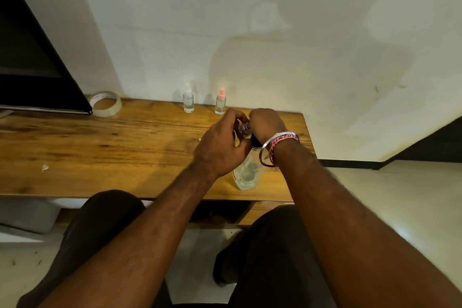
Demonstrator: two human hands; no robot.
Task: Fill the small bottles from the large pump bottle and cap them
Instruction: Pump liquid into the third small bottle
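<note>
By the wooden worktop's [100,147] right edge, both hands, left hand [220,147] and right hand [265,125], curl fingers round the large pump bottle's [246,172] top.

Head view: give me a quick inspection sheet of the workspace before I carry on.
Surface: wooden table, a small scrap at its left.
Job's things: large pump bottle near the front edge; white-capped small bottle and pink-capped small bottle upright by the wall.
Clutter: tape roll.
Grippers: left hand and right hand both grip the pump head.
Cables: nothing seen.
Surroundings: dark screen at left, pale wall behind.
</note>
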